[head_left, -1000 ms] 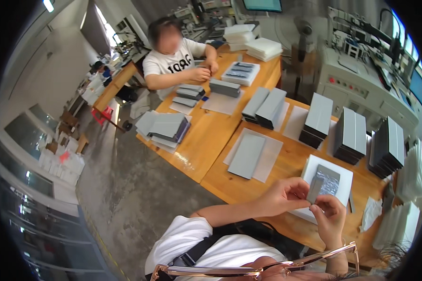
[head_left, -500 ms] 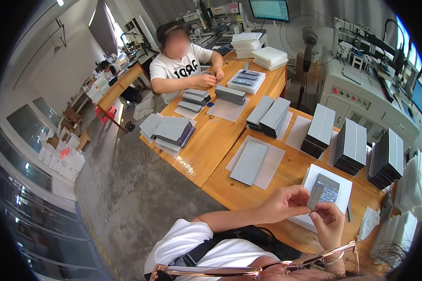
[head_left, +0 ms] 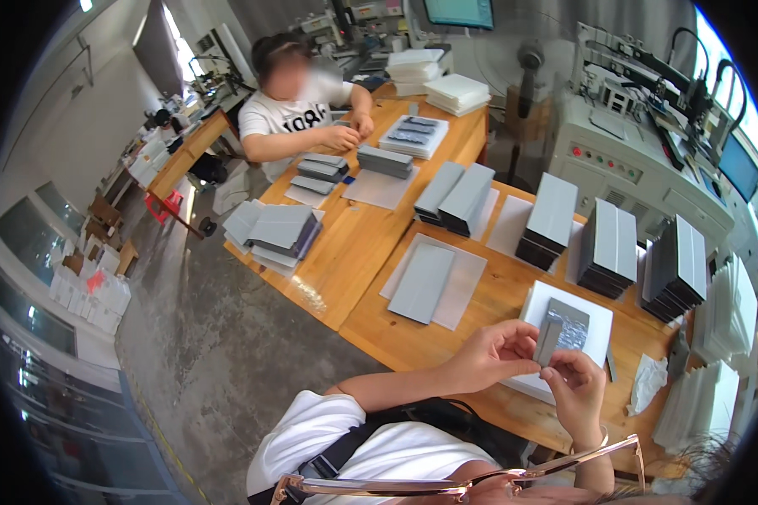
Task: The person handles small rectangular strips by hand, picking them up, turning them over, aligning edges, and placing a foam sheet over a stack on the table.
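Between my two hands stands a narrow grey flat piece (head_left: 547,339), tilted upright. My left hand (head_left: 495,358) pinches it from the left, thumb and fingers at its edge. My right hand (head_left: 576,389) has fingertips closed at its lower end. Just beyond lies a shiny, crinkled silver-grey piece (head_left: 573,326) on a white foam-like pad stack (head_left: 600,337); the held piece covers part of it. Left of my hands, a flat grey panel (head_left: 422,284) rests on a pale sheet (head_left: 466,296).
Stacks of grey panels (head_left: 547,210) line the table's far right side. White sheets (head_left: 723,311) stand at the right edge beside crumpled white paper (head_left: 648,383). Across the table a person (head_left: 290,126) handles something small near more stacks. A fan (head_left: 529,80) and a machine cabinet (head_left: 594,164) stand behind.
The whole view has shifted, so the scene sits further left and slightly higher. Both hands keep hold of the grey piece, with little change in grip.
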### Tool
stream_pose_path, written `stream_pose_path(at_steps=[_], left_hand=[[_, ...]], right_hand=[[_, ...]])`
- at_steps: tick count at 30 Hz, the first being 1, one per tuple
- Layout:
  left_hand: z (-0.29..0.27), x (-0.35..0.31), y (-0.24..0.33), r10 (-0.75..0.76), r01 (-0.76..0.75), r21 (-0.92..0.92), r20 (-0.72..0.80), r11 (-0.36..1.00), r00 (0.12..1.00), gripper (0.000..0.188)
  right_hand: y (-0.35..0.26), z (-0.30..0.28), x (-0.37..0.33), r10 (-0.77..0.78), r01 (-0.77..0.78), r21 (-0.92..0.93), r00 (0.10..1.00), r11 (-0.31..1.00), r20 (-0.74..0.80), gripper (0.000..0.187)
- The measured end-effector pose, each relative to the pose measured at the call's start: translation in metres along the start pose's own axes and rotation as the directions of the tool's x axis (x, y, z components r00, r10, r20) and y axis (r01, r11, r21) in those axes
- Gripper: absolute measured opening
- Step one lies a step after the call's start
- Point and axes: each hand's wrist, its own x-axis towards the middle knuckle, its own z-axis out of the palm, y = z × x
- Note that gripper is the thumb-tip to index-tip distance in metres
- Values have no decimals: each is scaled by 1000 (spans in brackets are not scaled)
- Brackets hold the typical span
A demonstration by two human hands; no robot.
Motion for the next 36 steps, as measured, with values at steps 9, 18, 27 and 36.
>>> stream_pose_path(at_steps=[9,18,27,36], left_hand=[[-10,11,5,26,-24,74,-35,997,999,34],[-11,15,-3,-21,22,48,-39,999,999,41],[-12,23,-5,-40,45,86,-56,995,998,39],[-11,27,-5,-28,35,86,-79,996,996,38]], right_hand=[[0,3,24,21,-28,88,997,996,78,16],[8,-7,23,157,-193,244,975,950,158,20],[14,-12,28,151,-203,284,969,937,194,20],[12,-17,34,146,-184,195,970,963,192,20]])
